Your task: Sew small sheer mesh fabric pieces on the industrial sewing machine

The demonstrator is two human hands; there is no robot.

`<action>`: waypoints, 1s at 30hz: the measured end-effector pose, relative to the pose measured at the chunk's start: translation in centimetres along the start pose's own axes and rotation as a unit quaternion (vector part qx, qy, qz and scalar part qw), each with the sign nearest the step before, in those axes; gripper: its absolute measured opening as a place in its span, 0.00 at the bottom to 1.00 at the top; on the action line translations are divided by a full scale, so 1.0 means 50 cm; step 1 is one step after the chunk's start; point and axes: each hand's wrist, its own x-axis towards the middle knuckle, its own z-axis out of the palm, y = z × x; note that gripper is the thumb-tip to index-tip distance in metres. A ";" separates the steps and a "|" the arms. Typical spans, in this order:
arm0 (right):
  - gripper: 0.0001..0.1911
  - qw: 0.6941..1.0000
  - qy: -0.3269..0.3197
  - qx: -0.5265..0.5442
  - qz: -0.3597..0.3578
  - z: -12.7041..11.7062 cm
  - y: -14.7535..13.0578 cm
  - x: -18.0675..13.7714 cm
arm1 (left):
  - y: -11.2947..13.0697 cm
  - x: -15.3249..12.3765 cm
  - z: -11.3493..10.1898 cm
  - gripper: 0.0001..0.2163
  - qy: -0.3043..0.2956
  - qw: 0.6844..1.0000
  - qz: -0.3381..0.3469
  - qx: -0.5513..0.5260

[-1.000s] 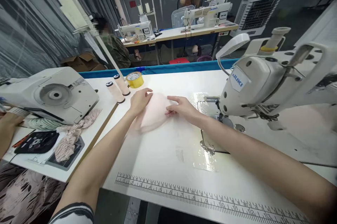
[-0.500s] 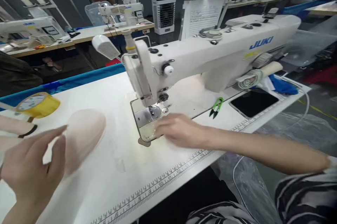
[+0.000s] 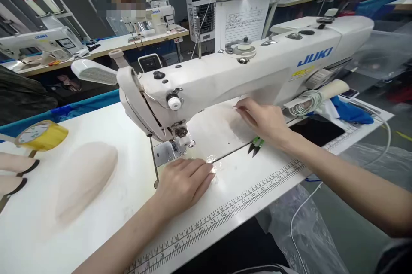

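Observation:
My left hand lies flat and open on the white table, just in front of the needle plate of the white JUKI sewing machine. My right hand reaches under the machine's arm, its fingers pinched on a pale sheer fabric piece lying on the machine bed. A pale pink padded cup rests alone on the table at the left. Green thread snips lie right below my right wrist.
A yellow tape roll and thread cones sit at the far left. A printed ruler runs along the table's front edge. A dark phone and blue cloth lie at the right. Other sewing stations and a person are behind.
My left hand left the pink cup and came to rest flat by the needle plate. My right hand moved from the plate to the fabric under the machine arm.

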 end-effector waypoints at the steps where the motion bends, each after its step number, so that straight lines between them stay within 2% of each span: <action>1: 0.15 0.999 0.013 0.035 0.000 -0.008 -0.007 -0.005 | 0.000 0.012 0.011 0.09 -0.011 1.000 -0.016 -0.012; 3: 0.12 0.994 -0.018 0.105 -0.038 -0.026 -0.031 -0.019 | -0.001 0.032 0.025 0.10 -0.033 0.997 -0.051 -0.037; 4: 0.11 0.981 -0.066 0.172 -0.067 -0.035 -0.047 -0.029 | -0.002 0.040 0.028 0.10 -0.045 0.995 -0.070 -0.055; 6: 0.08 0.922 -0.201 0.312 -0.109 -0.048 -0.085 -0.050 | -0.001 0.046 0.027 0.09 -0.079 0.985 -0.112 -0.106; 7: 0.07 0.893 -0.262 0.353 -0.096 -0.050 -0.104 -0.061 | 0.001 0.044 0.023 0.08 -0.098 0.976 -0.138 -0.136; 9: 0.11 0.837 -0.332 0.432 -0.052 -0.045 -0.139 -0.079 | 0.008 0.030 0.006 0.09 -0.120 0.953 -0.196 -0.198; 10: 0.16 0.811 -0.345 0.472 -0.026 -0.038 -0.155 -0.085 | 0.013 0.018 -0.005 0.09 -0.114 0.940 -0.232 -0.225; 12: 0.24 0.769 -0.334 0.545 0.017 -0.019 -0.181 -0.091 | 0.023 -0.010 -0.031 0.11 -0.066 0.910 -0.311 -0.265; 14: 0.28 0.746 -0.305 0.590 0.042 0.003 -0.204 -0.090 | 0.035 -0.040 -0.057 0.15 0.000 0.882 -0.370 -0.291; 16: 0.28 0.734 -0.277 0.619 0.053 0.023 -0.227 -0.084 | 0.047 -0.063 -0.077 0.19 0.032 0.876 -0.369 -0.308; 19: 0.28 0.704 -0.249 0.662 0.071 0.041 -0.264 -0.076 | 0.069 -0.080 -0.086 0.17 0.008 0.889 -0.353 -0.293; 21: 0.29 0.676 -0.246 0.689 0.085 0.046 -0.285 -0.071 | 0.083 -0.082 -0.082 0.13 -0.012 0.877 -0.387 -0.286; 23: 0.29 0.651 -0.253 0.709 0.092 0.047 -0.300 -0.067 | 0.088 -0.084 -0.079 0.10 -0.017 0.845 -0.430 -0.316; 26: 0.30 0.645 -0.274 0.706 0.103 0.042 -0.302 -0.056 | 0.071 -0.097 -0.089 0.10 -0.030 0.783 -0.453 -0.424; 28: 0.29 0.638 -0.322 0.690 0.114 0.036 -0.293 -0.045 | 0.041 -0.113 -0.106 0.10 -0.062 0.722 -0.456 -0.516; 30: 0.28 0.608 -0.396 0.677 0.122 0.033 -0.283 -0.036 | 0.007 -0.129 -0.124 0.10 -0.097 0.641 -0.475 -0.595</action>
